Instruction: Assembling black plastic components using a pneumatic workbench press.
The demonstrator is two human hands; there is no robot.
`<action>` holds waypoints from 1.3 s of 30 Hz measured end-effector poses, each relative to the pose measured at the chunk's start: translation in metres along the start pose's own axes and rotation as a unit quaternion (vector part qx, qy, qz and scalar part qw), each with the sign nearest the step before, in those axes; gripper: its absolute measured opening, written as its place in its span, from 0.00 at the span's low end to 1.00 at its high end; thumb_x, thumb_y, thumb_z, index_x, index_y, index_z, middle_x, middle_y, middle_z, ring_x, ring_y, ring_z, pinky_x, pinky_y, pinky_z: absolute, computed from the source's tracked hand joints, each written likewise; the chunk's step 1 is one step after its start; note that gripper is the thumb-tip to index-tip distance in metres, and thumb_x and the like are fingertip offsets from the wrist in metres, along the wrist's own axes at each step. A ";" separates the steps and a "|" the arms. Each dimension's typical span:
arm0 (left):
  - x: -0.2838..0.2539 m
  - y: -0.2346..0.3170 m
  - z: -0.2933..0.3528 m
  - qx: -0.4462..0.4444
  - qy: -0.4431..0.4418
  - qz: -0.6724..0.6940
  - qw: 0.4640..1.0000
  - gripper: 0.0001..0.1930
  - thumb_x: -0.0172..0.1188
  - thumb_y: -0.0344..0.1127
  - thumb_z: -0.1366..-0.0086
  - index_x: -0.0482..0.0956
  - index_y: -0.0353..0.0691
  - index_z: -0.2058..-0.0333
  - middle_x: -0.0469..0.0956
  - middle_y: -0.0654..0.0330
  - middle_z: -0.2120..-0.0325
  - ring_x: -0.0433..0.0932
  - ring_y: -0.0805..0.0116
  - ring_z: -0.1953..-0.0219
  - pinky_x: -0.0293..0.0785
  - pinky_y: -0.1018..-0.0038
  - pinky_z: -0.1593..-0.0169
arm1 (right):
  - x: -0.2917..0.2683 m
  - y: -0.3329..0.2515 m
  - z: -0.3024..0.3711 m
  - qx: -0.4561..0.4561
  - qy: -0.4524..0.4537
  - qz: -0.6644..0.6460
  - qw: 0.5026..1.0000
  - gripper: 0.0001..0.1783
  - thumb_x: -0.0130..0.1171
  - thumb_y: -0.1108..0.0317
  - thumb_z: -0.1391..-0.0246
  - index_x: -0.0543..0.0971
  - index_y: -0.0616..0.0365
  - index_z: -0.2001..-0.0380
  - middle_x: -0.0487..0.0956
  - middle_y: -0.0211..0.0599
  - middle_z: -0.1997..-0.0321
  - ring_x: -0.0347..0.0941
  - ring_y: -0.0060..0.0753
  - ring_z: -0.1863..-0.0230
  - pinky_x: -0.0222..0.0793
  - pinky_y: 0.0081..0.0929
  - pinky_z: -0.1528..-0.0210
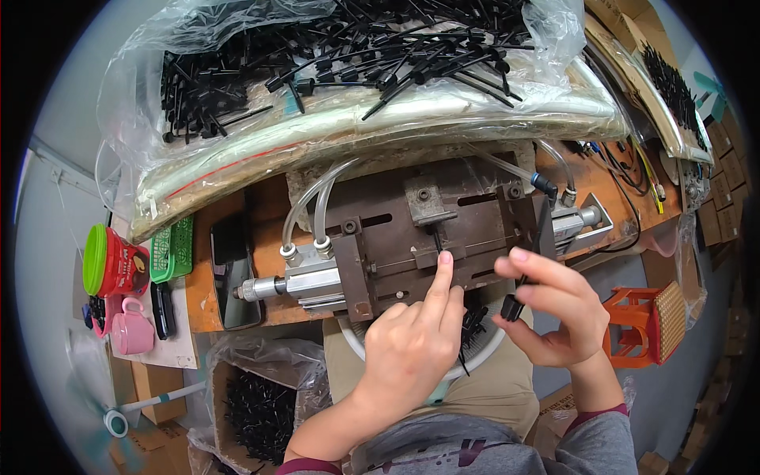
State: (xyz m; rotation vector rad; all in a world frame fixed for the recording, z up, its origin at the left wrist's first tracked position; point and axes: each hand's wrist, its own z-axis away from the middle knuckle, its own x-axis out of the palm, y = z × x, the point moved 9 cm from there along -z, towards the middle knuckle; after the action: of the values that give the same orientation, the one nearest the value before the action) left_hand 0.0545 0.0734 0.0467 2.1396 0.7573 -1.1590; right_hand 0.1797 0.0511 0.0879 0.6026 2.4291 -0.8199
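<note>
At the middle of a dark brown metal fixture (380,252), my left hand (416,340) points its index finger onto the lower end of a thin black rod (438,240) under a small metal block (427,199). The left hand's other fingers are partly bent, and its thumb is hidden. My right hand (571,313), just right of the fixture's front edge, pinches a black plastic stem with a blocky end (512,308) between thumb and fingers. That stem points upward, its block low by the thumb.
Pneumatic cylinders (313,286) with clear hoses flank the fixture. Behind stands a plastic-lined tray (380,119) heaped with black stems. A phone (236,273), green basket (172,249) and pink mug (133,328) lie left. Below are a carton of black parts (261,416) and an orange stool (633,324).
</note>
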 end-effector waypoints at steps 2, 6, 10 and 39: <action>0.000 -0.001 0.000 -0.001 -0.002 -0.002 1.000 0.14 0.73 0.36 0.49 0.84 0.39 0.63 0.81 0.54 0.48 0.74 0.73 0.84 0.71 0.79 0.76 | 0.005 0.000 0.000 0.019 -0.033 -0.015 0.999 0.21 0.73 0.78 0.61 0.81 0.64 0.60 0.77 0.54 0.45 0.81 0.44 0.53 0.82 0.29 0.58; -0.003 -0.002 -0.001 -0.003 -0.025 0.011 1.000 0.14 0.73 0.36 0.49 0.84 0.39 0.64 0.82 0.54 0.52 0.76 0.71 0.83 0.72 0.78 0.75 | 0.008 0.008 0.004 0.091 -0.014 0.006 0.996 0.17 0.72 0.78 0.59 0.80 0.63 0.62 0.76 0.52 0.44 0.78 0.39 0.58 0.80 0.31 0.62; -0.032 -0.017 -0.018 0.006 -0.021 0.152 0.988 0.13 0.73 0.35 0.47 0.84 0.38 0.64 0.85 0.57 0.63 0.80 0.67 0.78 0.74 0.76 0.74 | 0.028 0.006 0.013 0.100 -0.082 0.039 0.991 0.16 0.68 0.78 0.55 0.78 0.64 0.61 0.76 0.52 0.43 0.79 0.44 0.58 0.78 0.32 0.60; -0.105 -0.030 -0.062 0.060 0.136 0.108 0.983 0.23 0.70 0.18 0.54 0.84 0.37 0.55 0.78 0.50 0.47 0.80 0.57 0.49 0.79 0.69 0.48 | -0.037 0.053 -0.154 0.001 -0.029 0.284 0.958 0.16 0.72 0.65 0.55 0.82 0.61 0.63 0.81 0.32 0.61 0.78 0.27 0.66 0.70 0.23 0.67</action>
State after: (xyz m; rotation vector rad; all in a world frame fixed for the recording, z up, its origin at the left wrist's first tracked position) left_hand 0.0179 0.1169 0.1591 2.4449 0.5624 -0.8269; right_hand 0.1885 0.1799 0.1934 1.1821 2.0315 -0.5815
